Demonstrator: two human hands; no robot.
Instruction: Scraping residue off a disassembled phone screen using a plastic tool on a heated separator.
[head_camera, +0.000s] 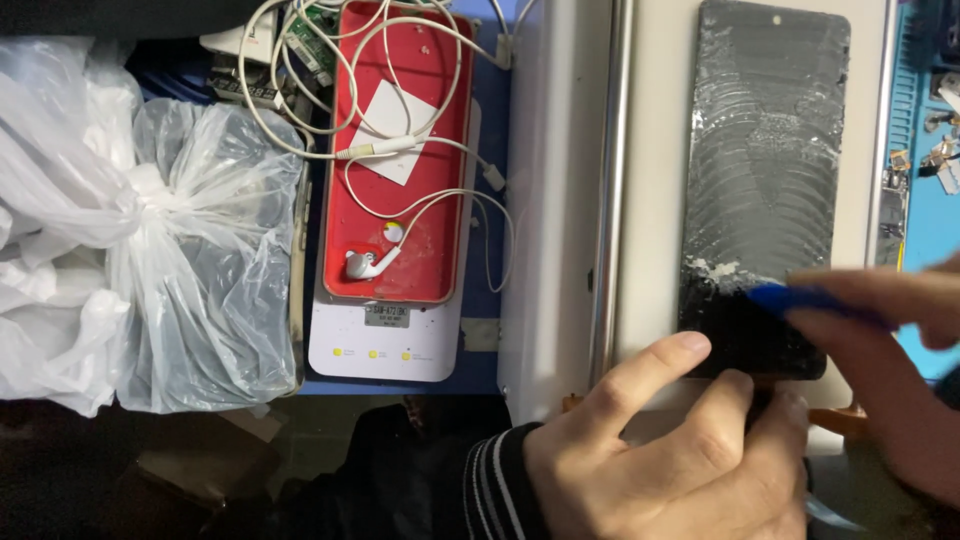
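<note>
Scraping looks like the job in hand: right hand (900, 330) pinches a blue tool (800, 297) betw. thumb and fingers, tip resting on the screen (765, 190) at the line where white residue ends and clean black glass begins. Hand is blurred, so exact finger count on the tool can't be told. Screen lies flat on a pale plate (655, 150), long axis running near-to-far; tool comes in from the right, roughly crosswise to that axis. Residue sits far of the tip, cleaned strip near of it. Left hand (670, 450) is at the near end, fingers spread and pressed flat, thumb on the screen's near left corner, pinning it. Right hand is closer to the residue. Off left, well apart: red case (440, 250) w/ white earphones (370, 262), plastic bags (150, 250).
</note>
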